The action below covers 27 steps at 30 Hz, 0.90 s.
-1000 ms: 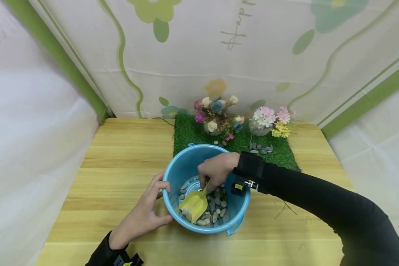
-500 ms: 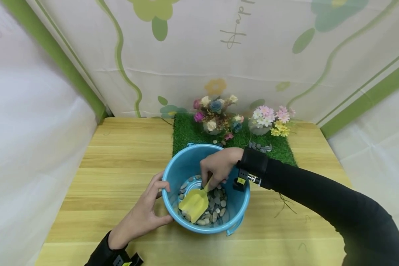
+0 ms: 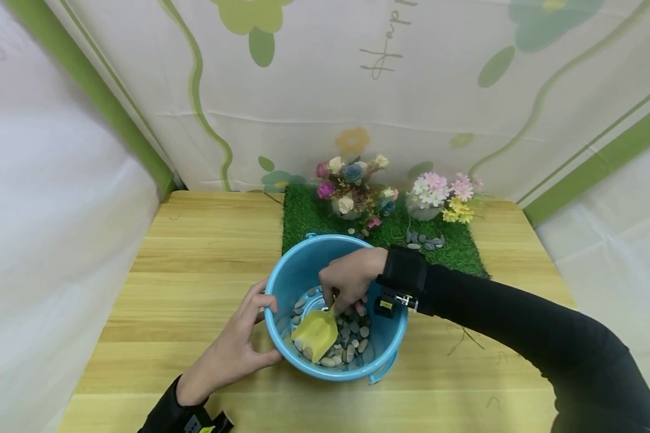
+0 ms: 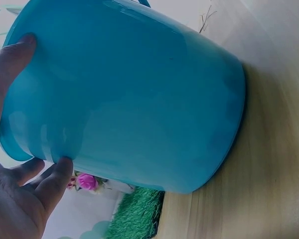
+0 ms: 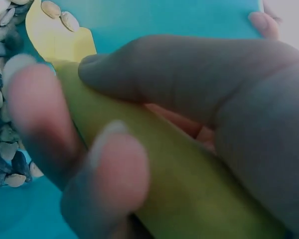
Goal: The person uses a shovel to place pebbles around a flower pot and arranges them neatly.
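A light-blue bucket (image 3: 297, 267) stands on the wooden table with several grey and pale pebbles (image 3: 352, 340) over its bottom. My left hand (image 3: 235, 349) grips its left rim, fingers hooked over the edge; in the left wrist view the thumb (image 4: 12, 62) presses the outer wall. Inside the bucket, my right hand (image 3: 352, 276) holds a yellow toy shovel (image 3: 318, 332) by its handle. The right wrist view shows the fingers wrapped around that handle (image 5: 189, 184). Its blade tilts down to the lower left, with a couple of pebbles (image 5: 51, 9) on it.
Behind the bucket lies a green artificial grass mat (image 3: 303, 210) bearing two pots of artificial flowers (image 3: 352, 174) and some dark pebbles (image 3: 424, 242). A printed curtain (image 3: 314, 90) hangs at the back. The bucket's handle (image 3: 383, 370) droops at its front right.
My right hand lifted slightly to the right, then went back down and left with the shovel. Pebbles shifted at the blade's front. The left hand and bucket have stayed in place.
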Available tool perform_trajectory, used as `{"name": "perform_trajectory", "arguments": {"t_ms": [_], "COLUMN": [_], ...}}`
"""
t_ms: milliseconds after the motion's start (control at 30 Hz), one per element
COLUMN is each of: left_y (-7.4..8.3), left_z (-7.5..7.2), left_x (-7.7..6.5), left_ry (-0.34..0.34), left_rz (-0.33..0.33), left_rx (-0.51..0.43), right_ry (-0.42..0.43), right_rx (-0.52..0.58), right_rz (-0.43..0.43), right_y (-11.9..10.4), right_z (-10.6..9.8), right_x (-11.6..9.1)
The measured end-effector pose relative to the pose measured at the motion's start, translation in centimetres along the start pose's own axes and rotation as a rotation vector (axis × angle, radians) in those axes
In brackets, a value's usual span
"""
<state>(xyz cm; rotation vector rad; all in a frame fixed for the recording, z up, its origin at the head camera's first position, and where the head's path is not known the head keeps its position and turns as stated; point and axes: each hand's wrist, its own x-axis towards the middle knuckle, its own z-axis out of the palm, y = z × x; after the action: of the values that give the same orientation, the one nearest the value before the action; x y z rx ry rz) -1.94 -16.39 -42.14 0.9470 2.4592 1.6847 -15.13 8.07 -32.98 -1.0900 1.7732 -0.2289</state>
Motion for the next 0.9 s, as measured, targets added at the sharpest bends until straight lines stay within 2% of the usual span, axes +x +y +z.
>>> {"name": "perform_trajectory", "arguments": {"t_ms": [267, 567, 700, 900], "left_y": [0.1, -0.2, -0.2, -0.2], "left_z": [0.0, 0.1, 0.0, 0.0], "left_x": [0.0, -0.1, 0.0, 0.1], "left_ry": [0.008, 0.004, 0.003, -0.001], "left_rz": [-0.009, 0.017, 0.026, 0.018], "left_rx": [0.009, 0.009, 0.011, 0.008], "right_ry": [0.004, -0.057, -0.072, -0.029], "right_rx": [-0.002, 0.081, 0.104, 0.075], "right_rz": [-0.088, -0.185, -0.190, -0.155], "right_y": [0.8, 1.9, 1.9, 1.5], "right_z": [0.0, -1.2, -1.4, -1.0], "right_x": [0.0, -1.0, -1.5, -1.5]}}
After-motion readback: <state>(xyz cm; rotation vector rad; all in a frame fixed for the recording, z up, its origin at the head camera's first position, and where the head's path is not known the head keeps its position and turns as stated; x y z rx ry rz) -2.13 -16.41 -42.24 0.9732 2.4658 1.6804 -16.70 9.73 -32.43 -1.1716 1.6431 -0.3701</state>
